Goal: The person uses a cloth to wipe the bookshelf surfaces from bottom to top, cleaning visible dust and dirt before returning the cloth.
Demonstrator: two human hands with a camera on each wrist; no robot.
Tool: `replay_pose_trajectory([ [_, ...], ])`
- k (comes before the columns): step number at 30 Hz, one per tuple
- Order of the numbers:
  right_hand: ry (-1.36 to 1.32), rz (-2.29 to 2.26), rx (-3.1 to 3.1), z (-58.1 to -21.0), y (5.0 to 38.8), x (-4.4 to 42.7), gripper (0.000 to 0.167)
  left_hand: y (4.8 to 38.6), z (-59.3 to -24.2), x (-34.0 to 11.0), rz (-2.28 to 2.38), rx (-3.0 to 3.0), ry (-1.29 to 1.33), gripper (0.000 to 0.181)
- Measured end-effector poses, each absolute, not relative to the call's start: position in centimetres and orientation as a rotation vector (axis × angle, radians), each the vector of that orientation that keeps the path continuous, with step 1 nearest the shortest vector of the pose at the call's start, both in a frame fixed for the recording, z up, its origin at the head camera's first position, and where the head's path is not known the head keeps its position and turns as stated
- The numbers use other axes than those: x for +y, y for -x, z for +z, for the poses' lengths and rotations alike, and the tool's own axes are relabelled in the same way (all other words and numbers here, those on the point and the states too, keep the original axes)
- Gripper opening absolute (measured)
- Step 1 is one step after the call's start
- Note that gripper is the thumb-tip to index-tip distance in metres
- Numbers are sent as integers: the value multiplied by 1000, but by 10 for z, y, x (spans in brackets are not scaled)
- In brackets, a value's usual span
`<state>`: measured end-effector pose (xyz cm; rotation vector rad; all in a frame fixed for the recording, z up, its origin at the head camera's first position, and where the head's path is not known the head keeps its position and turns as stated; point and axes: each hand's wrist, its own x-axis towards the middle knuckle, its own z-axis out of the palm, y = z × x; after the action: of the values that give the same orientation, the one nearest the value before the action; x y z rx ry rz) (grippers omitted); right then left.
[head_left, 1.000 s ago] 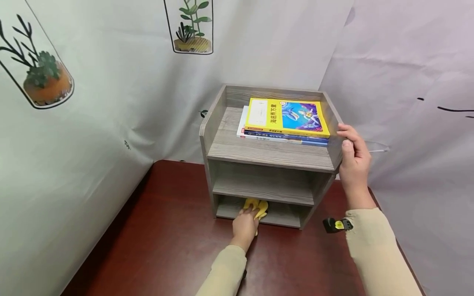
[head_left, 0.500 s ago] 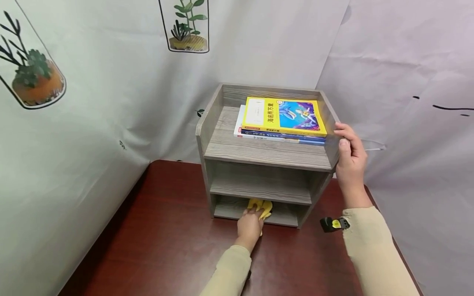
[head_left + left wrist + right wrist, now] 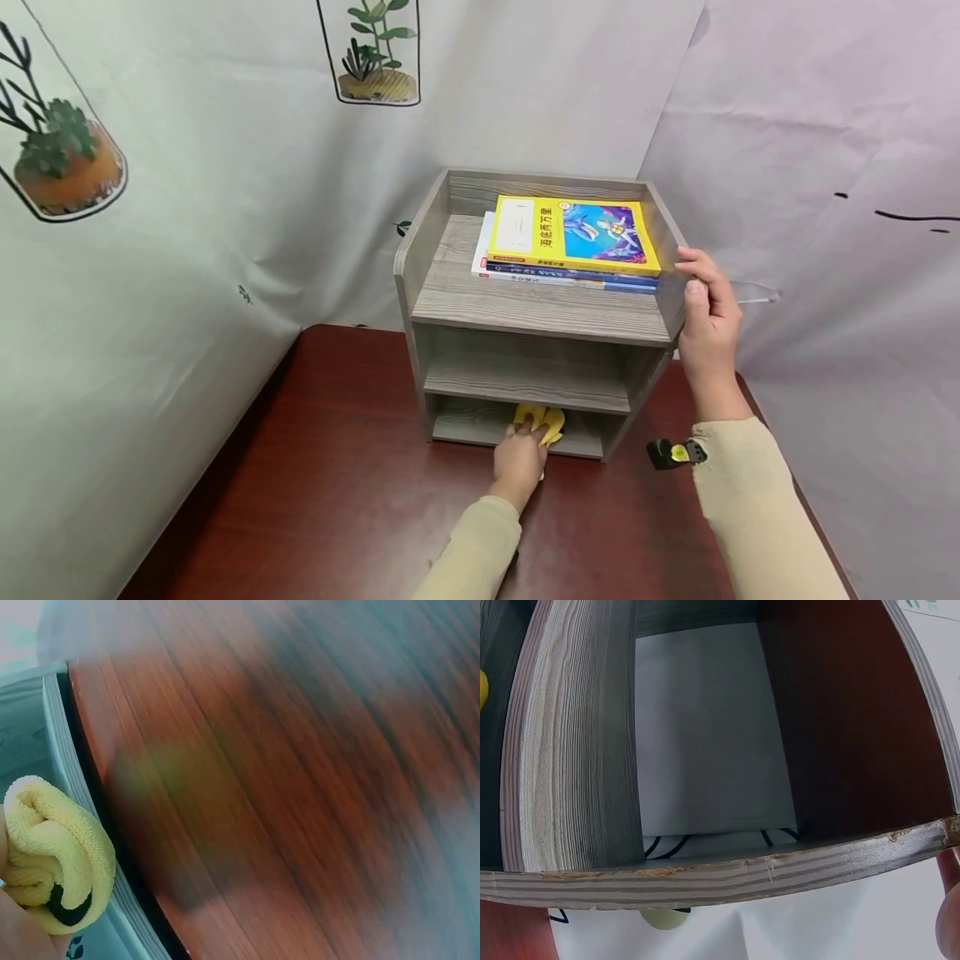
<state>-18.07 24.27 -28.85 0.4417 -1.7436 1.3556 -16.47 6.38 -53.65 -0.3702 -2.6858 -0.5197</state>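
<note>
My left hand [image 3: 519,460] holds a bunched yellow cloth [image 3: 551,423] at the front of the bottom compartment of a grey wood-grain shelf unit [image 3: 540,323]. In the left wrist view, the folded plush cloth [image 3: 75,847] shows a black patch, and part of the hand [image 3: 22,930] appears at the left edge. Up at the unit's right side panel, my right hand [image 3: 711,321] grips the edge with its fingers and thumb. Only a bit of that hand [image 3: 951,919] shows in the right wrist view, against the panel's edge [image 3: 780,874].
Several stacked books [image 3: 573,237], a yellow one uppermost, lie on the unit's top shelf. The unit stands on a dark red table [image 3: 337,467]. White sheeting [image 3: 225,275] printed with plants hangs behind and on both sides.
The left hand has slid the yellow cloth to the right along the bottom compartment. The right hand keeps its grip on the side panel. The head view has shifted slightly.
</note>
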Motion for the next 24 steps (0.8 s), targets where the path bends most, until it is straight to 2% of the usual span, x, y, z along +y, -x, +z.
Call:
replay_pose_trajectory([
  [24,-459,1342,-1748,-289,181,244,28,162,-537,94,-526,-2681,409,33],
])
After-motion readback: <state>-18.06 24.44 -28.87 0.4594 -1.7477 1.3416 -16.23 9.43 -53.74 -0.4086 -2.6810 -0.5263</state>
